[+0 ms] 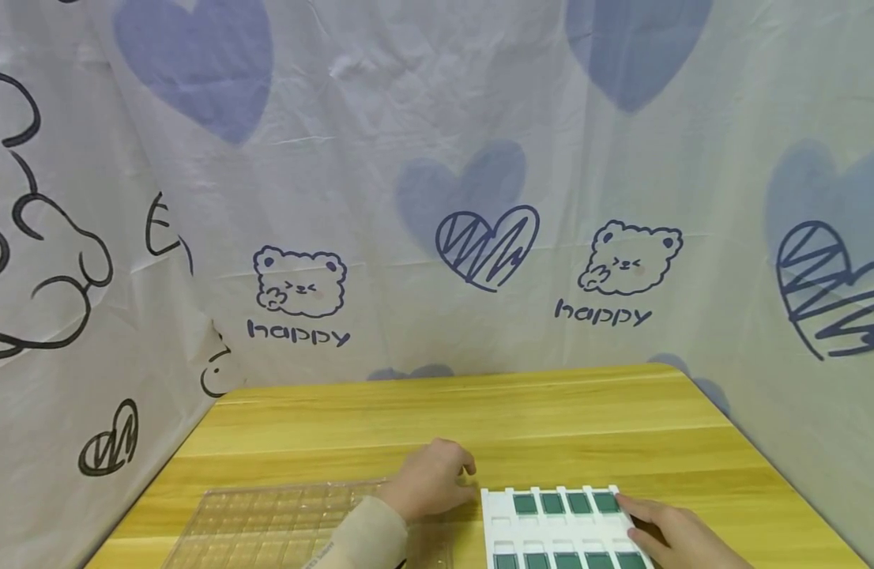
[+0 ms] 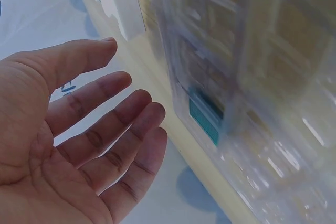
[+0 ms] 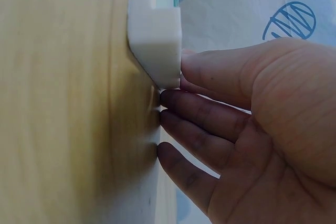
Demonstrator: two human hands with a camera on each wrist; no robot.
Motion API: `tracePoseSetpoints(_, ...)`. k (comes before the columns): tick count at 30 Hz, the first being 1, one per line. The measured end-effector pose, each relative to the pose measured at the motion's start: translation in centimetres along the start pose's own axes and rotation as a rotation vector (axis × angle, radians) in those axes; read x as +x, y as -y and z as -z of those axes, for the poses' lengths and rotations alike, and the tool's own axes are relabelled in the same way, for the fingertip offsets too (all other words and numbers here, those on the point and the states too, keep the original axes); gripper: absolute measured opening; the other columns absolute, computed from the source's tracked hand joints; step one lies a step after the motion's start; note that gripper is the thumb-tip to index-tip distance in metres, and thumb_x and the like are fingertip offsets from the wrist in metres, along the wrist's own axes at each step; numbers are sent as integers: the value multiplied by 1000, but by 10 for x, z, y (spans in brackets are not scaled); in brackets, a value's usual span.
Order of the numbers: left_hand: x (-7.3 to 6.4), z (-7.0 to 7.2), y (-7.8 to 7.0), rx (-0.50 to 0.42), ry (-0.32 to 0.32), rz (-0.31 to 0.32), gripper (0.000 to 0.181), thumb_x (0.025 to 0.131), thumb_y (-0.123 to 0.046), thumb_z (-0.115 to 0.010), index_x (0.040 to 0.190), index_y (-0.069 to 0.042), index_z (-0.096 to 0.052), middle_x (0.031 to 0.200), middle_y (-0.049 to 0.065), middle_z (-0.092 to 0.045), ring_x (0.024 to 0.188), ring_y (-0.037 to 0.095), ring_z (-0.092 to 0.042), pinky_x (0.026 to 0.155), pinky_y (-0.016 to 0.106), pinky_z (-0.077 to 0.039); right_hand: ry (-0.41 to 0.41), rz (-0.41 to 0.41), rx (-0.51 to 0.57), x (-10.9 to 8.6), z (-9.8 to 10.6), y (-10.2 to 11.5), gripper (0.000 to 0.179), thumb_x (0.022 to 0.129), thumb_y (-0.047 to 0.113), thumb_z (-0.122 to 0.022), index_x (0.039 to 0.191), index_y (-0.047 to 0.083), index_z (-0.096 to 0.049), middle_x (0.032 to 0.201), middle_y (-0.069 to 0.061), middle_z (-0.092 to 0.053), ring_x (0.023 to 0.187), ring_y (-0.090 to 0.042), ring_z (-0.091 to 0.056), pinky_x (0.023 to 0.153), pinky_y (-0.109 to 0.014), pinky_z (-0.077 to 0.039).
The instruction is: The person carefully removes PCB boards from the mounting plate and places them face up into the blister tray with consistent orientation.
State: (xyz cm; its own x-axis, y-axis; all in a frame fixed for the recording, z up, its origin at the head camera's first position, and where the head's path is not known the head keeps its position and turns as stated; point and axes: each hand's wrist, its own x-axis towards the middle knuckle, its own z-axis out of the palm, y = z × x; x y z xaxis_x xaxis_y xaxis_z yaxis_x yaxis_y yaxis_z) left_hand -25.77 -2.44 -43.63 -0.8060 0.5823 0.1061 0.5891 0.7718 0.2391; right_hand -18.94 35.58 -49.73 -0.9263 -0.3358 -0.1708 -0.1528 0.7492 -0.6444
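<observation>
A white slotted tray [image 1: 556, 531] on the table holds green rectangular pieces [image 1: 552, 503] in rows; its far-left slot shows bare white. My right hand [image 1: 682, 533] rests at that tray's far right corner. In the right wrist view, the thumb touches the white edge while other fingertips reach down to the tabletop. Between the two trays, my left hand [image 1: 437, 478] hovers with nothing in its loosely bent fingers, as the left wrist view confirms. Its forearm crosses a clear plastic compartment tray [image 1: 288, 506]. One green piece [image 2: 205, 116] sits in a corner compartment of it.
The yellow wood-grain table [image 1: 451, 411] extends behind both trays to its far edge. A pale cloth [image 1: 380, 332] printed with hearts and bears hangs at the back and both sides.
</observation>
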Motion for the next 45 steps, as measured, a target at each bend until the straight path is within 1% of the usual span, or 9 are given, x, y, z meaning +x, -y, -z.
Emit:
tracePoseSetpoints(4, 4, -3, -9, 22, -3, -11, 19, 90, -27, -85, 104, -15, -82, 101, -4, -79, 88, 6, -68, 76, 25, -59, 0, -4, 25, -3, 1, 8, 66, 107, 26, -65, 154, -15, -43, 105, -28, -70, 59, -10, -43, 68, -26, -45)
tracePoseSetpoints(6, 7, -5, -14, 26, -4, -19, 18, 90, -27, -85, 104, -16, -82, 100, -4, -79, 88, 6, -68, 76, 24, -58, -12, -37, 22, -5, 1, 16, 63, 107, 23, -66, 153, -14, -45, 116, -32, -71, 69, -18, -61, 74, -29, -54)
tracePoseSetpoints(8, 10, -6, -20, 25, -5, -28, 17, 90, -27, -84, 104, -16, -82, 100, -5, -79, 89, 6, -68, 79, 24, -58, -39, -81, 32, -6, 1, 23, 60, 105, 19, -69, 152, -12, -49, 129, -34, -69, 93, -31, -73, 83, -38, -61)
tracePoseSetpoints(11, 14, -7, -28, 20, 4, -23, 19, 90, -27, -84, 106, -17, -83, 103, -5, -79, 94, 8, -69, 82, 25, -59, -64, -130, 9, -6, 1, 31, 57, 103, 18, -71, 151, -9, -54, 147, -32, -62, 129, -45, -67, 96, -49, -60)
tracePoseSetpoints(18, 19, -11, -39, 52, 0, -34, 20, 90, -30, -85, 107, -18, -83, 106, -6, -80, 99, 8, -71, 86, 25, -59, -70, -176, -7, -4, -2, 34, 57, 103, 19, -72, 151, -6, -55, 149, -29, -62, 134, -47, -63, 102, -56, -57)
tracePoseSetpoints(25, 23, -12, -48, 4, 23, -48, 21, 91, -26, -86, 109, -16, -83, 104, -5, -80, 87, 2, -67, 75, 21, -56, -79, -121, 0, -6, -1, 30, 58, 103, 18, -71, 152, -6, -54, 150, -30, -60, 136, -52, -60, 103, -56, -57)
tracePoseSetpoints(31, 29, -17, -54, -34, 43, -44, 23, 88, -25, -88, 108, -17, -83, 107, -8, -82, 89, 2, -70, 77, 20, -57, -69, -97, 13, -7, -1, 28, 58, 103, 18, -71, 152, -7, -53, 149, -33, -60, 133, -52, -62, 100, -54, -59)
tracePoseSetpoints(37, 32, -22, -60, -37, 48, -45, 16, 84, -22, -90, 99, -17, -84, 95, -9, -80, 75, -1, -61, 68, 17, -52, -62, -97, 33, -8, 0, 28, 59, 103, 18, -70, 152, -8, -52, 149, -34, -59, 130, -49, -65, 96, -49, -61)
tracePoseSetpoints(45, 33, -24, -65, -50, 91, -24, 16, 85, -24, -92, 96, -18, -83, 87, -11, -75, 71, -1, -55, 64, 18, -50, -66, -97, 35, -9, 0, 30, 59, 103, 18, -71, 153, -8, -52, 150, -34, -58, 129, -48, -66, 96, -48, -61)
